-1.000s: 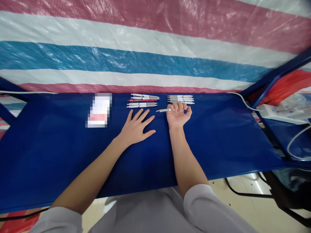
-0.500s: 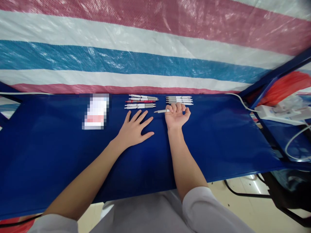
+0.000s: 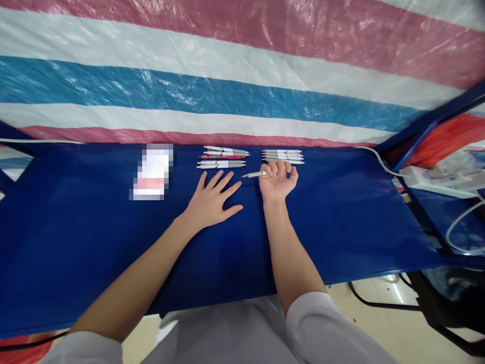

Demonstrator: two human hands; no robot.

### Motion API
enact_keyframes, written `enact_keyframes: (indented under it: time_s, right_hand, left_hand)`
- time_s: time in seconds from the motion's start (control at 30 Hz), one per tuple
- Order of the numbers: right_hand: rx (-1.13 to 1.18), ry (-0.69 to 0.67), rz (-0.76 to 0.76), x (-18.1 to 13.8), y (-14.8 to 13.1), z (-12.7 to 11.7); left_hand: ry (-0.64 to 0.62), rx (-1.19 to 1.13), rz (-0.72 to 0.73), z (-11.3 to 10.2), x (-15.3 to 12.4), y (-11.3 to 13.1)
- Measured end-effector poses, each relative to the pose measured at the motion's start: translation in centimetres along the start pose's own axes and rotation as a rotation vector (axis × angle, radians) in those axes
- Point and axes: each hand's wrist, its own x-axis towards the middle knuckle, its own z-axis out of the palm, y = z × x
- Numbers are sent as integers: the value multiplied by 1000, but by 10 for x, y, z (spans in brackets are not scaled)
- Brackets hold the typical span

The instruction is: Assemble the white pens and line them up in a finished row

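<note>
My left hand [image 3: 209,202] lies palm down on the blue tabletop with its fingers spread and nothing in it. To its right, my right hand [image 3: 278,181] is turned palm up with the fingers curled over. A white pen [image 3: 256,174] runs into those curled fingers, its tip pointing left towards my left hand; the rest of it is hidden by the hand. Beyond my left fingertips lies a group of white and grey pens [image 3: 222,164] with a red pen [image 3: 220,157] among them. Just beyond my right fingers is a second row of white and grey pens [image 3: 282,153].
A blurred-out white and pink rectangle [image 3: 153,172] lies on the blue tabletop [image 3: 94,242] at the left. Striped plastic sheeting [image 3: 242,96] hangs behind the back edge. At the right are a white power strip [image 3: 439,183], a cable and a red plastic bag [image 3: 443,139].
The view has shifted slightly, so the things on the table appear a little further right. Both hands keep nearly the same pose, and the pen stays at my right hand.
</note>
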Motion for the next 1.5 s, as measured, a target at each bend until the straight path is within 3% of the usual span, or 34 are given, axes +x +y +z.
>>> enact_keyframes:
  time_s: [0.5,0.93,1.07,1.33,1.5]
  right_hand:
    - [-330,-23,-103,-1,1,3]
    - [-118,1,-32,-7,-1,3]
    - [-41,4,-6,-11,-2,5]
    - [-37,-43,85,-20,10,21]
    - [-142,-17,90,-30,18,38]
  left_hand:
    - [23,-33,9,2,0,-1]
    - [63,-15,20,4,-1,-2]
    - [134,-27,25,5,-1,-4]
    - [426,-144,-9,-8,14,-3]
    - [438,-106,86,-17,25,7]
